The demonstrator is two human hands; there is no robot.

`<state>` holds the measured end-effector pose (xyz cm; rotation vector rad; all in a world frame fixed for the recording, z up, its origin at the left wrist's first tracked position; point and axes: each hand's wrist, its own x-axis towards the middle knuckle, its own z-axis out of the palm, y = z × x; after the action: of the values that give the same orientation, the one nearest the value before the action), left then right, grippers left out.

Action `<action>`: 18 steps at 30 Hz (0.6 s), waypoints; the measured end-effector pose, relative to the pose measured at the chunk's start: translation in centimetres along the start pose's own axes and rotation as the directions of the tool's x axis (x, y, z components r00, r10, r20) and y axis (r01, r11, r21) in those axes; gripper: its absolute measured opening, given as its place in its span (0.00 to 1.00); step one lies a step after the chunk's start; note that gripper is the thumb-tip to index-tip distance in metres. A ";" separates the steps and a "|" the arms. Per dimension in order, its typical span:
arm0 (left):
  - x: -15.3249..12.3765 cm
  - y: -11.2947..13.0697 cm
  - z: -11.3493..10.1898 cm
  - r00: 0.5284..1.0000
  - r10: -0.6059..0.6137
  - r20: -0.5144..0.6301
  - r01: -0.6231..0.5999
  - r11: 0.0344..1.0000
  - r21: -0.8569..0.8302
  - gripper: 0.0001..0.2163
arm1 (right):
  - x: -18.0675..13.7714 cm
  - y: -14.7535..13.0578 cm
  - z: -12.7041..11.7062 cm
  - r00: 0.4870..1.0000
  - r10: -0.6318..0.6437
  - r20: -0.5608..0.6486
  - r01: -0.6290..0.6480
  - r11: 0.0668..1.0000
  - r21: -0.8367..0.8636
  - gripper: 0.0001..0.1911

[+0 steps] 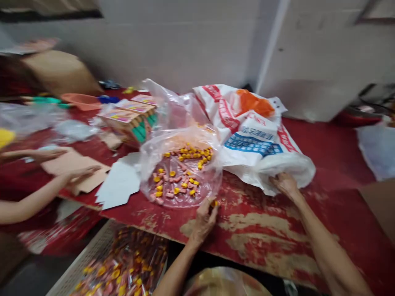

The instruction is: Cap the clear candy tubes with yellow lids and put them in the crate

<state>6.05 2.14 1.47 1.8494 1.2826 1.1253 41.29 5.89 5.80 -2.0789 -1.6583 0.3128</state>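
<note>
My left hand [204, 218] rests on the worn red table [262, 234], fingers pinched on a small yellow piece [214, 203] at the edge of a clear plastic bag [182, 164]. That bag holds several small yellow and pink pieces. Further right, my right hand [285, 185] grips the lower edge of a big white printed sack [256, 139], with its fingers curled into the fabric.
Another person's arms [40, 193] lie at the left over brown card pieces [77, 168] and white card [119, 185]. Printed boxes [132, 119] stand behind. A basket [123, 267] of packed goods sits below the table edge. An orange bag [254, 102] lies on the sack.
</note>
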 end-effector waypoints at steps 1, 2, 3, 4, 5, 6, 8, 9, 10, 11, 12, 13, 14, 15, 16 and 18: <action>0.2 -0.1 0.0 1.000 -0.008 -0.004 0.008 1.000 -0.008 0.09 | -1.6 0.9 -0.2 0.999 0.054 -0.002 -0.054 0.998 -0.013 0.12; 0.4 -0.3 0.0 1.000 -0.019 -0.010 0.019 1.000 -0.022 0.09 | -3.2 1.4 -0.3 0.997 0.083 0.005 -0.083 0.997 0.004 0.15; 0.5 -0.3 0.0 0.999 -0.032 -0.020 0.032 0.999 -0.043 0.09 | -4.6 1.4 -0.3 0.995 0.093 0.021 -0.094 0.994 0.057 0.18; 0.5 -0.4 -0.1 0.998 -0.048 -0.033 0.045 0.997 -0.068 0.09 | -6.1 1.2 -0.3 0.995 0.088 0.048 -0.094 0.986 0.140 0.21; 0.4 -0.3 -0.1 0.997 -0.061 -0.047 0.056 0.994 -0.096 0.09 | -7.5 0.6 -0.2 0.994 0.074 0.083 -0.092 0.967 0.236 0.22; 0.3 0.0 0.0 0.995 -0.077 -0.063 0.068 0.989 -0.129 0.08 | -8.8 -0.1 -0.2 0.991 0.052 0.124 -0.090 0.941 0.326 0.23; 0.0 0.8 0.2 0.988 -0.137 -0.075 0.116 0.965 -0.235 0.08 | -11.0 -1.9 0.0 0.981 -0.008 0.195 -0.080 0.896 0.438 0.22; -0.1 1.4 0.4 0.981 -0.187 -0.058 0.161 0.938 -0.306 0.09 | -11.8 -2.9 0.0 0.973 -0.041 0.227 -0.067 0.891 0.449 0.21; -0.4 2.1 0.6 0.970 -0.241 -0.023 0.215 0.899 -0.381 0.09 | -12.5 -3.9 0.1 0.965 -0.076 0.252 -0.048 0.891 0.452 0.20; -0.6 2.8 0.9 0.956 -0.292 0.026 0.272 0.849 -0.454 0.10 | -13.0 -5.0 0.2 0.958 -0.108 0.266 -0.026 0.891 0.453 0.19; -0.9 3.4 1.2 0.940 -0.331 0.085 0.326 0.792 -0.516 0.11 | -13.3 -5.9 0.4 0.950 -0.141 0.280 -0.002 0.891 0.455 0.18; -1.2 4.0 1.5 0.924 -0.356 0.140 0.370 0.736 -0.567 0.12 | -13.5 -6.8 0.6 0.940 -0.175 0.292 0.023 0.889 0.458 0.17; -1.5 4.5 1.8 0.910 -0.372 0.182 0.401 0.687 -0.606 0.12 | -13.7 -7.5 0.9 0.930 -0.213 0.300 0.054 0.885 0.462 0.16; -1.7 4.8 2.0 0.899 -0.385 0.208 0.423 0.642 -0.639 0.13 | -13.7 -8.1 1.2 0.918 -0.255 0.303 0.091 0.881 0.464 0.15; -2.0 5.1 2.1 0.890 -0.399 0.219 0.435 0.603 -0.669 0.14 | -13.8 -8.5 1.6 0.904 -0.298 0.306 0.132 0.876 0.464 0.15; -2.3 5.3 2.1 0.881 -0.426 0.208 0.435 0.551 -0.713 0.16 | -13.9 -9.1 2.2 0.875 -0.370 0.312 0.203 0.866 0.457 0.14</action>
<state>9.76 -1.85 4.32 0.8475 0.9574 1.1143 29.07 -5.49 6.80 -1.4847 -1.8996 0.9396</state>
